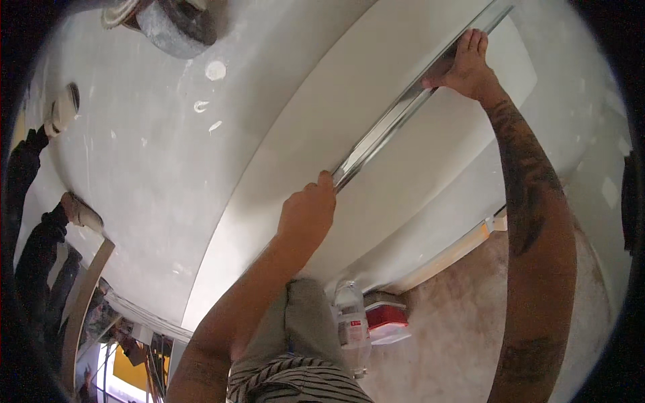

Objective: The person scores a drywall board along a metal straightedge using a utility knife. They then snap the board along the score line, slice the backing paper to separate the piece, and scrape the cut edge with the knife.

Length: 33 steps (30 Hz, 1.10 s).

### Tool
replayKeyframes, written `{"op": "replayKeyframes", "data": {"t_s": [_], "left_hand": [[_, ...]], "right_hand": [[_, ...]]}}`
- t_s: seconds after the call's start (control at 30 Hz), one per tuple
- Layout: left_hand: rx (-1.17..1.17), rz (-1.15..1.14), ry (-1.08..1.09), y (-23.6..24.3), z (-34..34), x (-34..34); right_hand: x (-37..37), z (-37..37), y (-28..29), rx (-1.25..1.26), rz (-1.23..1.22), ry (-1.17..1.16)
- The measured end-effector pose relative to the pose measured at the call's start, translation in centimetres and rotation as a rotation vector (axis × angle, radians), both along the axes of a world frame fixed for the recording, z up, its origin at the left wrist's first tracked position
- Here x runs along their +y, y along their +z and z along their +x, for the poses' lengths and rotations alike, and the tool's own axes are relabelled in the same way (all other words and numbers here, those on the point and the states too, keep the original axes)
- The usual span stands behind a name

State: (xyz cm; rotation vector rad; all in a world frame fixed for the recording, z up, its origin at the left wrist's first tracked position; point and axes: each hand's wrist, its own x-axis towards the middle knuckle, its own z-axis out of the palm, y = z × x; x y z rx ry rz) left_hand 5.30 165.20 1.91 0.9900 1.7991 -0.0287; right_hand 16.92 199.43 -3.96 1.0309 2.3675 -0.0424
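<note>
A long shiny metal bar (379, 131) runs diagonally over a smooth off-white curved panel (262, 208). My left hand (306, 211) is closed round the bar's lower end. Higher up, at the far right of the bar, my right hand (470, 70) lies on it with fingers and thumb spread, pressing against the metal. Part of the bar is hidden under that hand.
Another person's dark-clad legs and pale shoes (84, 215) are at the left on a scuffed white surface (148, 168). A grey cylindrical object (171, 30) sits at the top. Below the panel are a clear bottle (353, 316), a red tub (386, 316) and a wooden batten (457, 248).
</note>
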Motion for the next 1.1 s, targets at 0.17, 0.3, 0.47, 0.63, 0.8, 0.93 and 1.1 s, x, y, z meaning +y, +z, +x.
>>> {"op": "replayKeyframes", "data": {"t_s": [0.17,0.3,0.47,0.63,0.8,0.93,1.1], "left_hand": [[0.002,-0.087,0.015,0.5,0.0,-5.1],[-0.032,-0.243,0.014,1.6,-0.7,-12.2],[0.007,-0.411,-0.023,4.5,-2.1,-20.3],[0.067,-0.167,0.339,6.6,-4.0,-14.9],[0.069,0.661,0.286,-1.4,-5.0,10.5],[0.119,0.855,0.023,-5.2,-3.4,33.4],[-0.084,0.611,0.081,-5.5,-0.4,44.2]], "right_hand": [[0.4,0.7,-0.8,0.016,0.009,0.099],[0.8,1.0,-1.5,-0.102,0.119,0.316],[0.7,1.8,-2.0,0.234,-0.020,0.053],[1.0,1.0,-2.0,0.015,0.009,0.079],[0.8,0.5,0.1,0.080,-0.114,-0.122],[0.1,-0.3,2.0,0.149,-0.106,-0.178],[0.1,-0.9,3.0,0.082,-0.147,-0.212]]}}
